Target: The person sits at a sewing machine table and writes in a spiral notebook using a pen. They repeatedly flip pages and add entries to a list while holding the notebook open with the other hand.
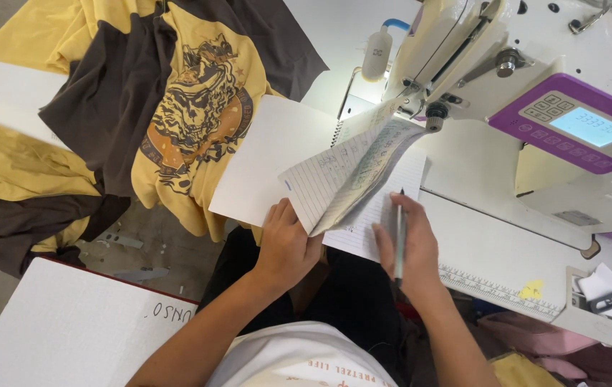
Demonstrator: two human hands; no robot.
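— What is seen closest, at the bottom?

— A white board (62, 330) is seen, then the big yellow and brown shirts (177, 107) piled up on the left.

— And the sewing machine (535, 86)?

— It is set at the right, on the white table (478, 236).

— Where is the notebook (341, 179)?

— It is laid open on the table edge. Its pages are lifted by the left hand (288, 244), likely so a page can be found.

— And the pen (400, 240)?

— It is held tight in the right hand (406, 247), which is pressed on the paper, maybe to keep it flat.

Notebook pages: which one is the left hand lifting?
The lined page curled up above the left hand, bent toward the sewing machine. The page under the right hand, which holds a pen, lies flat.
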